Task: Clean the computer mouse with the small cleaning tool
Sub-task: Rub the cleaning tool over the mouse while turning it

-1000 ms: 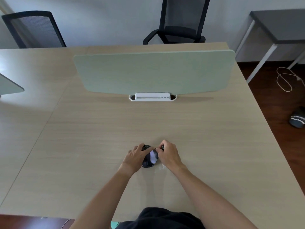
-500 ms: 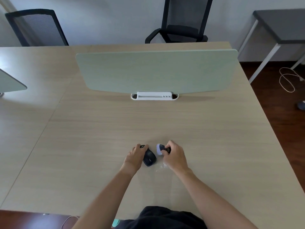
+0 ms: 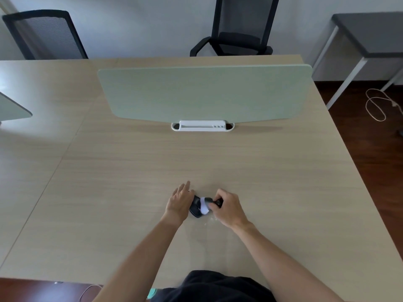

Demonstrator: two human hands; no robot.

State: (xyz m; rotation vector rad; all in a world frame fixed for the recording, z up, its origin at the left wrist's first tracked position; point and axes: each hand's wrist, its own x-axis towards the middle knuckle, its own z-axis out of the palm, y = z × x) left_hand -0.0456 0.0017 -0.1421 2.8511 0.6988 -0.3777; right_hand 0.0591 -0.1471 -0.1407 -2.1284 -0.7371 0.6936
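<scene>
Mouse: a dark computer mouse [image 3: 195,209] is seen lying on the light wooden desk [image 3: 272,182], near the front edge and roughly at the middle, between the two hands.
Left hand: the left hand [image 3: 179,202] is laid against the left side of the mouse, with the fingers stretched forward and loosely spread; the mouse is steadied rather than gripped, and the contact under the palm is hidden.
Right hand: the right hand [image 3: 229,207] is curled tight around the dark handle of the small cleaning tool [image 3: 208,203].
Tool: the pale, whitish head of the tool is pointed left and is set on the top of the mouse, over its right half; whether bristles or a pad are pressed down cannot be told.
Desk surface: a few small pale specks [image 3: 210,220] are seen on the wood just beside the mouse, under the right hand.
Background: a pale green divider panel [image 3: 205,94] is held upright in a white base [image 3: 202,126] across the far part of the desk, well apart from the hands; a black office chair [image 3: 237,29] is placed behind it.
</scene>
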